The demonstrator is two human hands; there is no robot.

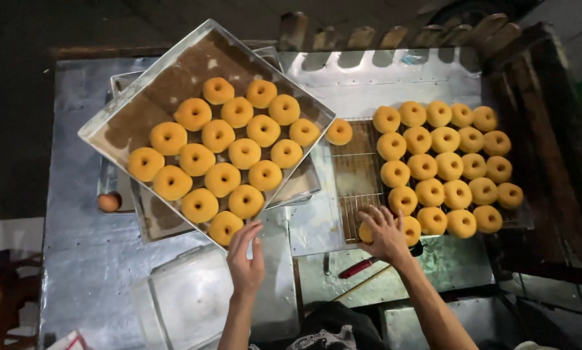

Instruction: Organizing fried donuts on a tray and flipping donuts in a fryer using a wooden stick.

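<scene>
- Dim light falls on a scuffed sheet-metal worktable [83, 259], with dark floor beyond its far edge and dark wooden slats [537, 78] along the side past the rack
- right hand [385, 233] lies palm down with fingers spread over a ring of dough [366, 231] at the near corner of the wire rack [355, 175]; the fingers curl about it, but the palm hides whether they truly grip, so I cannot tell if it is held or only touched
- left hand [245, 259] is open, fingers up, pressed to the near corner of the square metal tray [119, 126]; it seems to steady the tray, which sits turned like a diamond on top of other trays [155, 223]
- on the rack, beyond the right hand, ranked dough rings [446, 168] sit in close rows, touching or nearly so, likely packed to save room
- one stray ring [339, 131] rests at the rack's far left corner, just beside the tray's edge
- tray rings [229, 155] fill the rack-side half of the tray, its brown floor bare on the far side
- all rings look alike: pale orange-yellow, smooth, plump, each with a small hole
- brown egg [109, 202] lies left of the tray stack, well apart from the rack
- red-handled tool [359, 267] lies just below the rack, near the right wrist
- clear plastic container [187, 298] stands near the left forearm
</scene>
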